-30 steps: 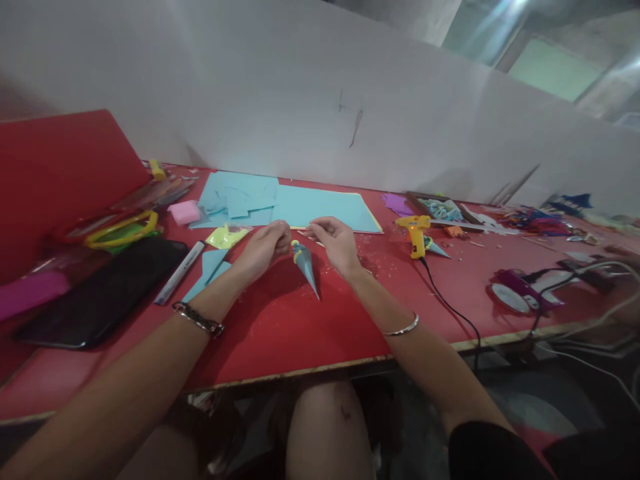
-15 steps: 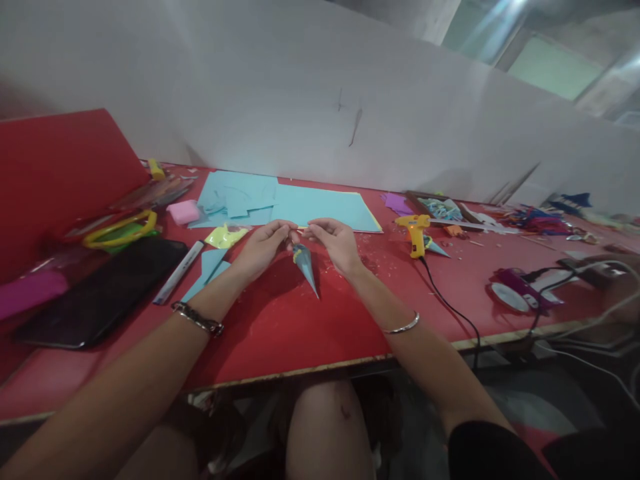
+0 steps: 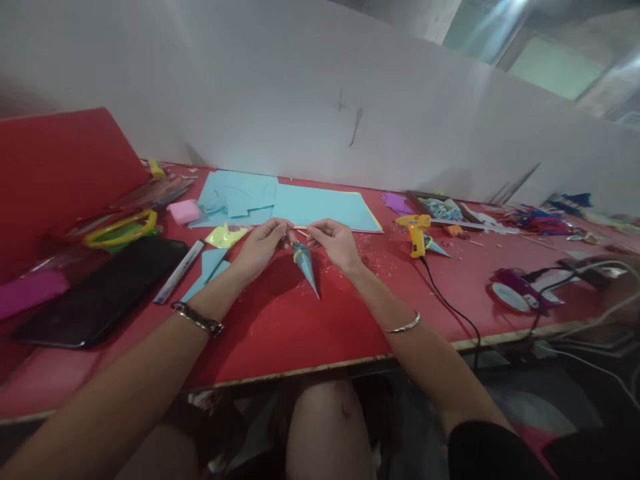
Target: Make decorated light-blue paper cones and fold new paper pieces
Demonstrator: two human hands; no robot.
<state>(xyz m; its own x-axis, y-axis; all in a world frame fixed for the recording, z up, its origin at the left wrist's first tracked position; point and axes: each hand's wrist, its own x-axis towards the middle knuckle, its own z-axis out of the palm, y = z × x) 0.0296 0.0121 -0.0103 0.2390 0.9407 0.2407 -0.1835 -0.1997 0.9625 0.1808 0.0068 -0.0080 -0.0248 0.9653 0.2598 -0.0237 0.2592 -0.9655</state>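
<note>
My left hand (image 3: pixel 266 245) and my right hand (image 3: pixel 337 245) are held close together over the red table, both with fingers pinched. Between the fingertips shows a thin, pale stick-like piece (image 3: pixel 301 233), with its right end in my right hand's pinch. Whatever the left fingertips grip is too small to make out. Just below the hands is a grey-blue paper cone (image 3: pixel 307 272), its point toward me and a yellow trim (image 3: pixel 297 255) near its wide end. Whether the left fingers touch the cone is unclear.
A yellow glue gun (image 3: pixel 416 235) stands to the right, its cord crossing the table edge, with another paper cone (image 3: pixel 438 248) behind it. Light-blue sheets (image 3: pixel 320 205) lie beyond the hands. On the left are a marker (image 3: pixel 179 272), a black phone-like slab (image 3: pixel 103 293) and yellow-handled scissors (image 3: pixel 120 230).
My right fingertips have shifted slightly, and the gap between the hands shows a little more of the thin piece. The cone stays in nearly the same place.
</note>
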